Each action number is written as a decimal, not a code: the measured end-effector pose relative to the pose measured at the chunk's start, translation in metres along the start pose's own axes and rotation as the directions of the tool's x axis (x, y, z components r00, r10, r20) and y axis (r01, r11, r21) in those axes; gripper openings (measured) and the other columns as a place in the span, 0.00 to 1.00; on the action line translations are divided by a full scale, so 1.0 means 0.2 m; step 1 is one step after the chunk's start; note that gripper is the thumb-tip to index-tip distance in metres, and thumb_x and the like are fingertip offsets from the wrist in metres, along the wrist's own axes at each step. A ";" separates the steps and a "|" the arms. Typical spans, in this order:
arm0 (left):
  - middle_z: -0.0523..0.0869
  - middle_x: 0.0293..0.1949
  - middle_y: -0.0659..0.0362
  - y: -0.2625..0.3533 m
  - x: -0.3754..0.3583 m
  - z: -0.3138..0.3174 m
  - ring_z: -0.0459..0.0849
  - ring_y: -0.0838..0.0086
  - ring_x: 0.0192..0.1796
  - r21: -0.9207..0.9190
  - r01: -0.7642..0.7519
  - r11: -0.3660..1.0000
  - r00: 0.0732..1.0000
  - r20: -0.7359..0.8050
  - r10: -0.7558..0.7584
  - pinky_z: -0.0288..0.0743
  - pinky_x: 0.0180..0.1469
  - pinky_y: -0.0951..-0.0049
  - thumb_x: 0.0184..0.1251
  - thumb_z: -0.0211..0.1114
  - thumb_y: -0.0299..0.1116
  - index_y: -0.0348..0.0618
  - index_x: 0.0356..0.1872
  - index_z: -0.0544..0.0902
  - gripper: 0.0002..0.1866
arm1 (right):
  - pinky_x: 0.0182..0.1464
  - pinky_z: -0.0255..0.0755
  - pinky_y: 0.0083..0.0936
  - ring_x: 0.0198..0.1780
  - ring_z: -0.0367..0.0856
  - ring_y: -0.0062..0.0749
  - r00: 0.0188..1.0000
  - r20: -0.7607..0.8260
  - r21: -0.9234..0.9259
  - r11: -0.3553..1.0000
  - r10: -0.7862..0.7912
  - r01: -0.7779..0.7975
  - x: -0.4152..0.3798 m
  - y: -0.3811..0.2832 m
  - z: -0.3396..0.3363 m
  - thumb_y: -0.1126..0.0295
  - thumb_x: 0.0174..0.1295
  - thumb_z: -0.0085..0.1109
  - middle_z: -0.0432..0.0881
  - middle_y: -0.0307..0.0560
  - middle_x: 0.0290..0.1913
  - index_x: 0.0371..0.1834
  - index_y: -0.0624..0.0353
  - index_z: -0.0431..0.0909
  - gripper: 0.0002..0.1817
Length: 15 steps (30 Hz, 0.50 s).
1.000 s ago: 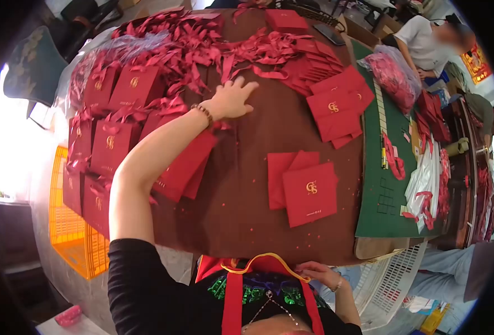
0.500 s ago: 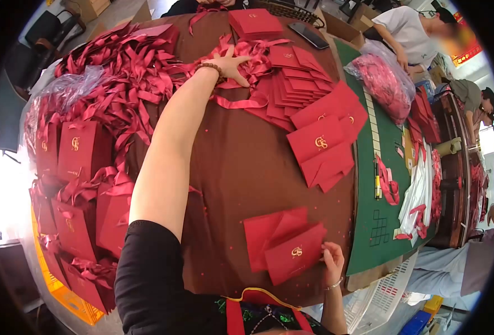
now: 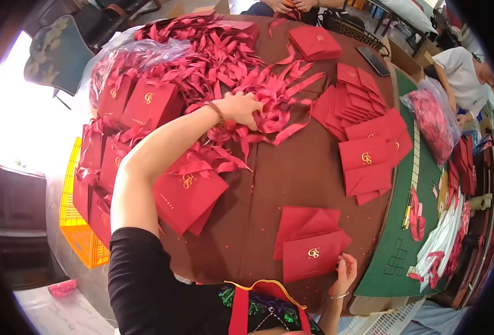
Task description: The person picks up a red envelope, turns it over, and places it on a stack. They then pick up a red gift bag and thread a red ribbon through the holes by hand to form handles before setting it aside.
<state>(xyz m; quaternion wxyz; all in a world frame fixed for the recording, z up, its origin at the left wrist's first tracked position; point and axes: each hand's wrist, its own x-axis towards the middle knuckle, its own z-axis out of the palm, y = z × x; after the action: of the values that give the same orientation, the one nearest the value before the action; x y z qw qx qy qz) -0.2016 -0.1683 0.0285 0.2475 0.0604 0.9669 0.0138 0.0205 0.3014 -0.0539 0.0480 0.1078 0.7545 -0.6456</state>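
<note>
Ribbons (image 3: 275, 120) are being touched by the left hand (image 3: 242, 109), fingers bent, grip unclear; beside envelopes (image 3: 309, 261), the right hand (image 3: 343, 275) is being held released; upper right, red material (image 3: 429, 116) is being held in a clear bag (image 3: 451, 121).

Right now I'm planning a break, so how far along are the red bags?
The ribboned bags on the left look done. The left hand is in the loose ribbons, its grip unclear; the right hand is by the near flat bags. Those and the flat stacks on the right show no ribbons, so they seem left. Exact counts can't be told.
</note>
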 end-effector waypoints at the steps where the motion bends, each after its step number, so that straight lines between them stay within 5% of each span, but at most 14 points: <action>1: 0.66 0.63 0.48 -0.04 -0.05 0.00 0.66 0.45 0.62 -0.003 0.009 1.000 1.000 -0.010 -0.009 0.66 0.55 0.39 0.43 0.67 0.53 0.56 0.58 0.72 0.36 | 0.40 0.65 0.13 0.39 0.73 0.18 1.000 0.005 0.038 0.999 -0.008 0.008 0.00 0.00 0.00 0.73 0.59 0.56 0.79 0.39 0.40 0.47 0.61 0.74 0.13; 3: 0.58 0.67 0.49 -0.17 -0.11 -0.01 0.62 0.42 0.64 -0.212 0.184 0.960 0.913 -0.325 -0.247 0.63 0.57 0.37 0.39 0.70 0.59 0.63 0.64 0.64 0.45 | 0.42 0.65 0.13 0.41 0.73 0.17 1.000 0.006 0.075 0.997 -0.027 0.026 -0.01 -0.01 0.01 0.77 0.57 0.56 0.78 0.40 0.41 0.48 0.62 0.74 0.14; 5: 0.51 0.70 0.49 -0.29 -0.11 -0.02 0.61 0.41 0.65 -0.291 0.399 0.870 0.815 -0.322 -0.482 0.62 0.58 0.38 0.40 0.71 0.58 0.64 0.68 0.57 0.50 | 0.40 0.64 0.13 0.39 0.71 0.16 0.998 0.039 0.025 0.999 -0.050 0.049 -0.02 -0.03 0.03 0.76 0.54 0.59 0.76 0.38 0.40 0.48 0.62 0.74 0.16; 7: 0.47 0.71 0.46 -0.49 0.02 0.09 0.59 0.39 0.66 -0.375 0.445 0.813 0.785 -0.273 -0.556 0.63 0.59 0.39 0.40 0.72 0.56 0.65 0.70 0.52 0.53 | 0.38 0.63 0.12 0.37 0.70 0.16 0.998 0.015 0.027 0.998 -0.064 0.064 -0.02 -0.01 0.03 0.75 0.52 0.62 0.75 0.35 0.38 0.48 0.61 0.74 0.18; 11: 0.65 0.64 0.54 -0.47 0.12 0.10 0.64 0.44 0.63 -0.247 0.603 0.759 0.720 -0.241 -0.651 0.64 0.58 0.41 0.63 0.51 0.39 0.59 0.62 0.67 0.24 | 0.38 0.63 0.12 0.37 0.70 0.15 0.998 0.002 -0.025 0.998 -0.059 0.059 -0.02 0.02 0.03 0.74 0.50 0.66 0.75 0.34 0.37 0.48 0.59 0.76 0.20; 13: 0.70 0.60 0.49 -0.48 0.17 0.14 0.71 0.42 0.59 -0.209 0.537 0.817 0.753 -0.319 -0.576 0.68 0.54 0.41 0.64 0.49 0.38 0.53 0.58 0.69 0.20 | 0.38 0.65 0.13 0.37 0.70 0.15 1.000 0.001 0.018 1.000 -0.004 0.004 -0.04 -0.02 0.05 0.73 0.50 0.67 0.75 0.35 0.37 0.48 0.59 0.76 0.20; 15: 0.77 0.52 0.43 -0.54 0.18 0.17 0.76 0.49 0.54 -0.145 0.294 0.945 0.879 -0.347 -0.327 0.71 0.55 0.52 0.62 0.49 0.35 0.45 0.54 0.70 0.19 | 0.38 0.63 0.12 0.35 0.69 0.15 1.000 0.015 -0.058 0.998 0.017 -0.016 -0.06 -0.10 0.08 0.74 0.51 0.65 0.73 0.33 0.34 0.50 0.58 0.75 0.20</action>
<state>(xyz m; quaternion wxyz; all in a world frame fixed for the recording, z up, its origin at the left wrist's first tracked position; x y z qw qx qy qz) -0.2286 -0.2718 -0.0256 0.0641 -0.1100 0.9915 0.0274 0.0263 0.2814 -0.0347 0.0622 0.1075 0.7715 -0.6240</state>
